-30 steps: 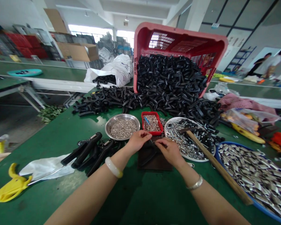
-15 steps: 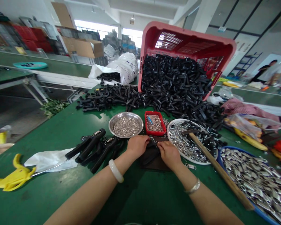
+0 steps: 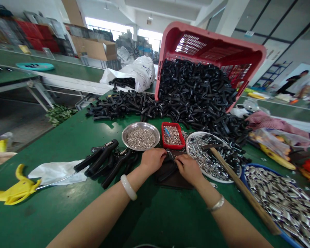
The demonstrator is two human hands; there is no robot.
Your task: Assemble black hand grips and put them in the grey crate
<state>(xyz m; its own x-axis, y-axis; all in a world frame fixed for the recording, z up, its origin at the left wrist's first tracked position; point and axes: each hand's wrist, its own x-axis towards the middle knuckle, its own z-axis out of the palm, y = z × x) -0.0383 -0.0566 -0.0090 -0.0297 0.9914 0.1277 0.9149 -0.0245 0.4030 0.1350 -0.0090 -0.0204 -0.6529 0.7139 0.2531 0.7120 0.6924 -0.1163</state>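
Note:
A black-handled hand grip [image 3: 168, 173] lies over a dark brown plate [image 3: 176, 184] at the middle of the bench. My left hand [image 3: 153, 160] is closed on its upper end, thumb and fingers pinched near a shiny metal part. From the other side, my right hand [image 3: 190, 168] pinches the same end; fingertips hide any small part there. Several similar hand grips with coil springs [image 3: 105, 160] are heaped left of my left hand. Just beyond my hands are a metal bowl of small silver pieces [image 3: 126, 144] and a red tray of rivet-like pins [image 3: 183, 142].
A white tray of bolts and black parts [image 3: 209, 175] holds a wooden-handled hammer [image 3: 244, 187] across its rim. Beside it stands a blue basin [image 3: 245, 181] of metal pieces. Black handles spill from a tipped red crate [image 3: 214, 36]. A yellow-handled tool [image 3: 22, 188] lies far left.
The view has shifted slightly. Both hands stay pinched at the same end of the hand grip, whose handle looks turned a little. My right wrist now covers most of a loose spring.

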